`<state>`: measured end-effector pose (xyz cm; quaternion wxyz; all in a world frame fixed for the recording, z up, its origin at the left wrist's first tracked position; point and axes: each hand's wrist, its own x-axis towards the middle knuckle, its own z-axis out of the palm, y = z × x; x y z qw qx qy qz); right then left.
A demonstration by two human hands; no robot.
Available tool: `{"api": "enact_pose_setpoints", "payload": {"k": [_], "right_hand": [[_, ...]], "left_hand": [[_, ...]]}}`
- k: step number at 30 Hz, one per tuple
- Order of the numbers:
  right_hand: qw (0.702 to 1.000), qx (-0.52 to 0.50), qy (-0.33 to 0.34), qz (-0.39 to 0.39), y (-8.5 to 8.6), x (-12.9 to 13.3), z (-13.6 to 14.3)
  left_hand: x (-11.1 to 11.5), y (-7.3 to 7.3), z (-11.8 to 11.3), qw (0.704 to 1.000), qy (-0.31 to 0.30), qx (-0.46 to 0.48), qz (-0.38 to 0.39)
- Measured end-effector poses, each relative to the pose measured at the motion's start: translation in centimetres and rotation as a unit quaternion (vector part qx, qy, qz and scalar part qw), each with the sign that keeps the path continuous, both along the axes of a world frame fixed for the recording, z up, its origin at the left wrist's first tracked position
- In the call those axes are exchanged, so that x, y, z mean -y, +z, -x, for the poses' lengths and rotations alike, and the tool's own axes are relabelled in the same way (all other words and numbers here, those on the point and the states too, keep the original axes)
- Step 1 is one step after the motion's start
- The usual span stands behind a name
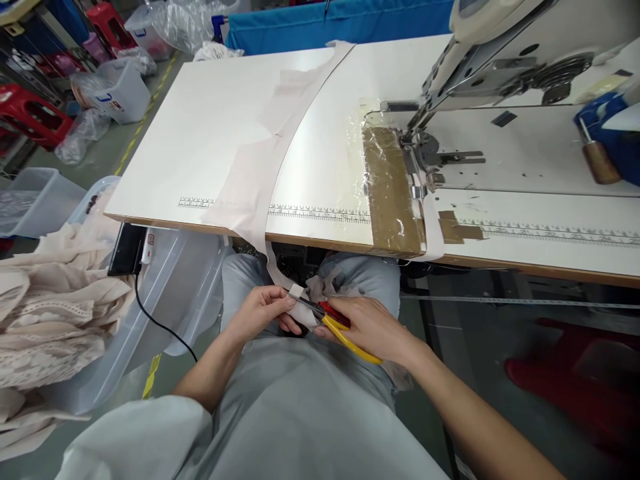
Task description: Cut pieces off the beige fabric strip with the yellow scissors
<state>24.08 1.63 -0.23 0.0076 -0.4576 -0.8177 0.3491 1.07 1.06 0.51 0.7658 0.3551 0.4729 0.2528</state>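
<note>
Table ahead, strip and scissors over my lap

White table (210,120) before me carries the sewing machine (500,67) on its right half, with brown tape (390,187) stuck down just left of the needle area and ruler marks (320,213) printed along the front. Behind hangs a blue cloth (340,25); on the floor to the far left are red stools (30,117) and a clear bin (120,90).

From my head I look down on the strip (255,180), pale pink, crossing the table from its back edge to the front, well left of the machine. It drops over the front edge and runs down to my left hand (263,310), above my jeans (360,267). That hand pinches it near its low end between thumb and fingers, by a small white tab (296,291). So the strip lies mostly ahead of my hands, its end between them.

My right hand (367,323) is wrapped round the scissors (353,341), red and yellow in the handles. Their blades point left, toward my left fingertips, and lie right at the strip's end; I cannot tell whether they bite into it.

Near my left forearm stands a clear tub (155,300), with heaped beige lace (50,313) beside and over it. A black device (127,250) sits under the table's left corner, trailing a cord (160,323).
</note>
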Motion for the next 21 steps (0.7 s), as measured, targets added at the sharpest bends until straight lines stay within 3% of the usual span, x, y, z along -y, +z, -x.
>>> {"api": "enact_pose_setpoints", "payload": {"k": [5,9,11,13,15,17,19,21], "right_hand": [[0.997,-0.062,-0.044,0.032,-0.7,0.1,-0.2],[0.971,-0.203,-0.107,0.071,-0.7,0.4,0.8],[0.951,-0.269,-0.139,0.063,-0.7,0.7,1.4],[0.938,-0.295,-0.179,0.022,-0.6,1.1,1.6],[0.931,-0.295,-0.214,-0.02,-0.5,1.7,0.9],[0.922,-0.287,-0.256,-0.041,-0.3,2.5,-0.6],[0.911,-0.277,-0.302,-0.036,-0.1,3.4,-2.7],[0.895,-0.272,-0.354,-0.02,-0.1,4.5,-5.4]], "left_hand": [[-0.1,-0.2,-0.2,1.0,-0.01,-0.027,0.001],[0.4,-0.1,-1.6,0.999,-0.053,-0.009,0.009],[-0.3,1.0,-2.1,0.993,-0.12,-0.005,-0.015],[-2.3,3.1,-2.0,0.973,-0.177,-0.073,-0.132],[-5.9,5.7,-1.4,0.906,-0.176,-0.217,-0.319],[-10.6,8.2,-0.8,0.794,-0.128,-0.378,-0.458],[-15.4,9.8,-0.7,0.695,-0.116,-0.511,-0.493],[-19.5,10.4,-1.2,0.644,-0.137,-0.603,-0.45]]}}
